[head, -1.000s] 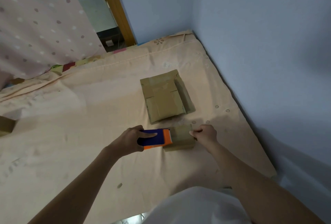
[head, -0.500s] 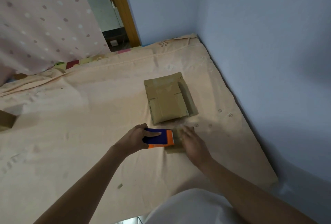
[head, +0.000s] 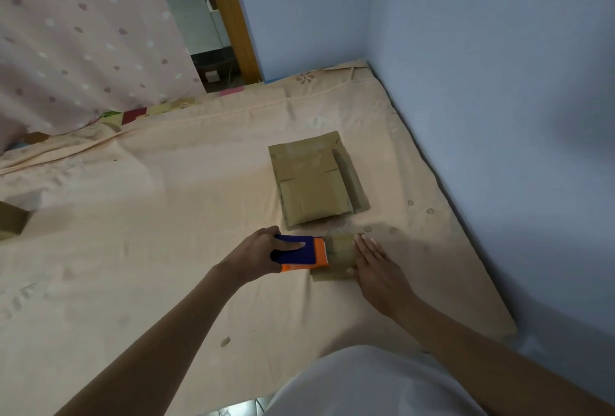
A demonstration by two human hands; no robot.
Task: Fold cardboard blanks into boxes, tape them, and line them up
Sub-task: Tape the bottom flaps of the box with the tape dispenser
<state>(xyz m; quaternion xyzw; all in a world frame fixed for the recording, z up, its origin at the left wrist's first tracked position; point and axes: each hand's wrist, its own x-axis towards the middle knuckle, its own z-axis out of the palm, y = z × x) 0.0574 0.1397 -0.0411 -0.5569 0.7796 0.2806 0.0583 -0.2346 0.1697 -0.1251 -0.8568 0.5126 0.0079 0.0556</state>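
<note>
A small brown cardboard box (head: 339, 257) sits on the peach bedsheet in front of me. My left hand (head: 263, 254) grips a blue and orange tape dispenser (head: 301, 252), whose orange end touches the box's left side. My right hand (head: 377, 269) lies flat with fingers together on the right part of the box, hiding that side. Beyond the box lies a stack of flat cardboard blanks (head: 316, 182).
The bed (head: 133, 249) meets a blue wall (head: 499, 116) on the right. A pink dotted curtain (head: 83, 33) hangs at the back left. Another cardboard piece (head: 11, 221) pokes in at the left edge. My white-clad knee (head: 366, 385) is at the bottom.
My right hand let go of the box's right edge and swept flat across its top. The dispenser stayed against the box's left side.
</note>
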